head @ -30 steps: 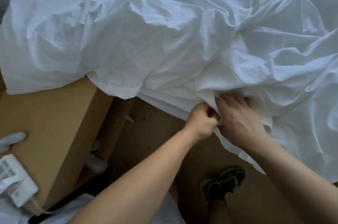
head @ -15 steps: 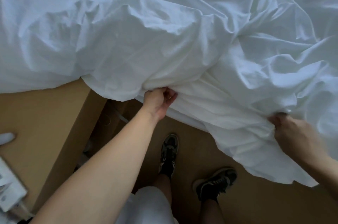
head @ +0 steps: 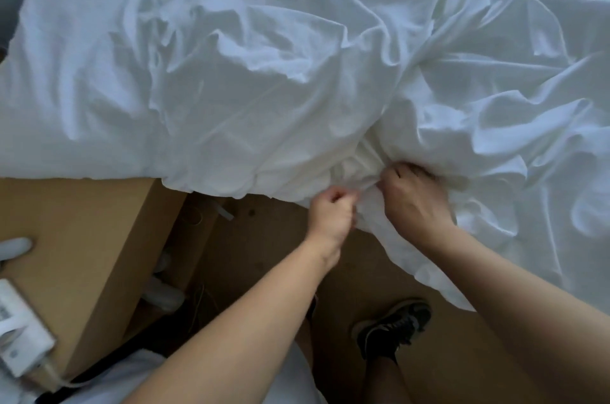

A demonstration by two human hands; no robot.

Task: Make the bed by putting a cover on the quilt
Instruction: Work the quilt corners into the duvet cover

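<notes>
A person leaned over the near edge of a bed, both bare forearms stretched forward and converging on one spot of a white cover (head: 264,90) that lay heaped across the mattress and spilled over its near side toward the floor (head: 270,248). The left hand (head: 331,213) was closed into a loose fist, knuckles up, its fingers (head: 334,197) curled tight and pinching a fold of the cover's edge. The right hand (head: 416,202), just beside it and nearly touching, lay palm down with the wrist bent, its fingers (head: 407,169) hooked into the cloth and gripping a gathered handful. Between and just above the two hands sat a thicker bunch of pleated white cloth (head: 361,159), drawn into narrow ridges.

The cover looked thin, soft and matte, creased into sharp ridges and deep hollows, bluish in the shade and brighter at the right. To the left stood a plain, light-brown wooden counter (head: 85,238) with flat, square sides, its far end under the hanging cloth. A white, boxy plastic device (head: 19,334) with a cable rested on the counter's near left corner. A black lace-up shoe (head: 394,327) stood on the brown floor below the right forearm.
</notes>
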